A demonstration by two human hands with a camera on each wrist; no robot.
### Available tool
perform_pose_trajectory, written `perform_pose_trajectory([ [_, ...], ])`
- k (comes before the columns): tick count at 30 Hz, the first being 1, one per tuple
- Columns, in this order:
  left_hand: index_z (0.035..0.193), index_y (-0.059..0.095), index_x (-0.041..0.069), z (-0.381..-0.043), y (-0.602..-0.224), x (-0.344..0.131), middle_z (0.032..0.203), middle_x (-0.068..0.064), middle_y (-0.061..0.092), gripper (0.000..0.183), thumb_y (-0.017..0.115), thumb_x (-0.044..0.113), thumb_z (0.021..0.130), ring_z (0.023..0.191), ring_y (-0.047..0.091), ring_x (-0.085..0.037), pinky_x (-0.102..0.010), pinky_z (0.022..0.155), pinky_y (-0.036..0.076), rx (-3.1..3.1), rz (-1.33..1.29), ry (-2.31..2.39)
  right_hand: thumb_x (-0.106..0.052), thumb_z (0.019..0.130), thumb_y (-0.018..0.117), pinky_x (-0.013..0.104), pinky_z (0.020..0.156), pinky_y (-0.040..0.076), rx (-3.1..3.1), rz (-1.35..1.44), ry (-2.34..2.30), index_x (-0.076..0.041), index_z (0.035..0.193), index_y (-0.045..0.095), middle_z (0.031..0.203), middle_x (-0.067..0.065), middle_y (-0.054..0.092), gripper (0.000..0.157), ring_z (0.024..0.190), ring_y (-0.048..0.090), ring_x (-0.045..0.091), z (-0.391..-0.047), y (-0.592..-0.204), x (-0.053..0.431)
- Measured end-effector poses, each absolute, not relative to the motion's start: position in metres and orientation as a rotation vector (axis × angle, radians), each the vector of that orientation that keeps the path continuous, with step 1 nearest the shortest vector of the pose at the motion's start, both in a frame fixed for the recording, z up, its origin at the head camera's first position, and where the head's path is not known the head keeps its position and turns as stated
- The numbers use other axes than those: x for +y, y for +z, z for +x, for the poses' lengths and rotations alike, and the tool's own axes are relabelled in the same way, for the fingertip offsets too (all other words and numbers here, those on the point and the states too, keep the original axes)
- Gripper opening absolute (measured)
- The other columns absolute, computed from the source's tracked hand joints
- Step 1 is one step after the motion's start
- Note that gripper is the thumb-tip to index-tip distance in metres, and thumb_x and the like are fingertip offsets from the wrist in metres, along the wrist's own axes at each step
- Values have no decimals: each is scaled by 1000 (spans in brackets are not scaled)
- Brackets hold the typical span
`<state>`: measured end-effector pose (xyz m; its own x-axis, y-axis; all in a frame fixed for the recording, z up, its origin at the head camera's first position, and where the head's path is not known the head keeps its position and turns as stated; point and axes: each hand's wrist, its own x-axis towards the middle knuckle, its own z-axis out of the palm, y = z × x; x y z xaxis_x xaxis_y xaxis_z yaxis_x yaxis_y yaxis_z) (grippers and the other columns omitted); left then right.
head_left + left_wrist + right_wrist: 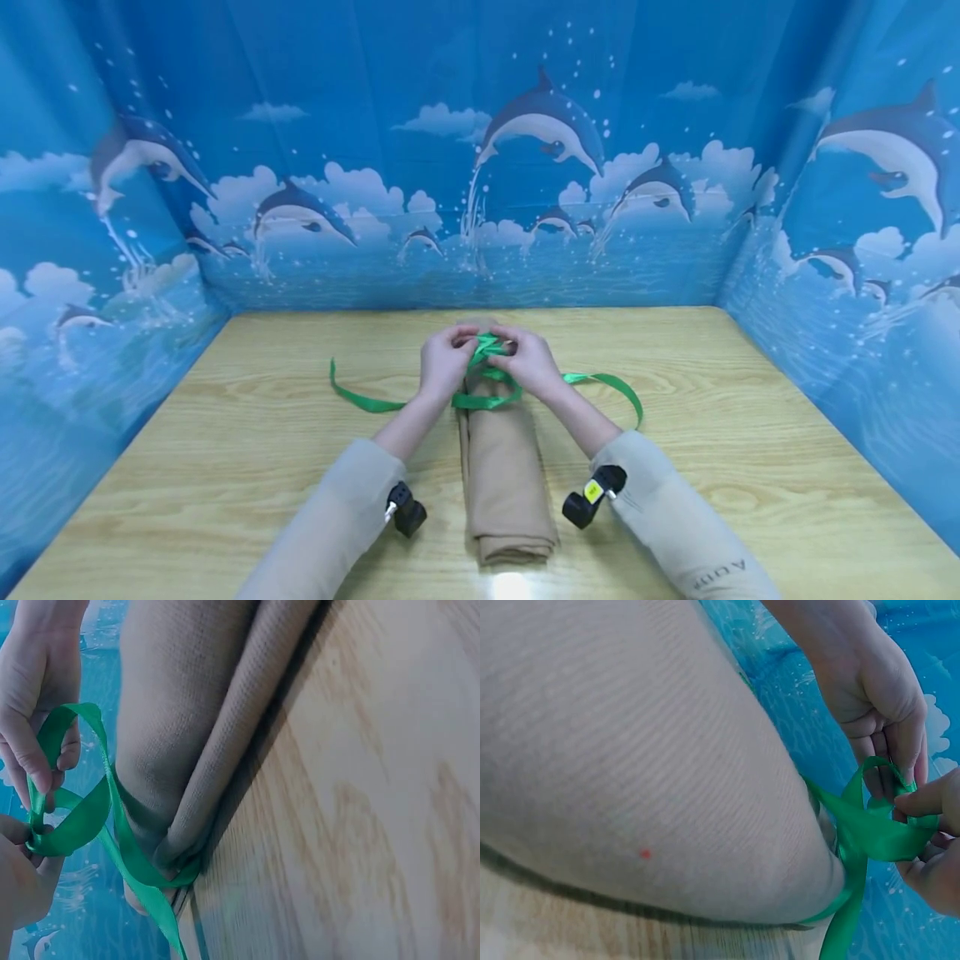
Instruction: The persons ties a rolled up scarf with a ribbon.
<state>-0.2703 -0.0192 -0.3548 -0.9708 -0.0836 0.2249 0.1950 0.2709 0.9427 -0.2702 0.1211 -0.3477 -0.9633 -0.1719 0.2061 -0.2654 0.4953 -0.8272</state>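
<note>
A rolled tan knit cloth (506, 483) lies lengthwise in the middle of the table. Around its far part runs a green ribbon (483, 402), with loops gathered above the roll. My left hand (444, 363) pinches the gathered ribbon from the left. From the right, my right hand (531, 363) pinches another part, thumb and fingertips close to the left's. In the left wrist view, a ribbon loop (82, 825) stands between the two hands. The right wrist view shows the ribbon (885, 832) twisted at the fingertips, which partly hide the crossing.
One loose ribbon tail (360, 402) curves out to the left on the wooden table (247, 467); another tail (611, 382) arcs to the right, beyond the right forearm. A blue dolphin-print curtain (360, 150) encloses the back and sides.
</note>
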Motion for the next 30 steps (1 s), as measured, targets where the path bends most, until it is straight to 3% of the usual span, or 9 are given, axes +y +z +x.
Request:
perform_pose_trajectory([
  [7,100,68,-3,-269,-353,-18,88,-13,68,23,63,-6,78,83,64,-24,-32,74,51,-2345,-183,-1653,2,77,67,36,79,50,-2607,427,1236,4,116,61,99,16,64,40,89,62,27,-269,-346,122],
  [16,98,68,-5,-268,-357,-17,86,-12,67,24,59,-10,77,79,62,-23,-31,70,51,-2411,-264,-1523,5,79,65,40,82,49,-2589,500,947,2,114,63,104,17,63,36,96,59,30,-265,-347,125],
  [30,92,68,-4,-266,-358,-18,83,-13,66,17,59,-9,78,76,61,-24,-33,68,51,-2353,-459,-1267,4,80,61,35,66,49,-2681,608,631,2,100,70,80,11,60,22,74,56,23,-262,-347,131],
])
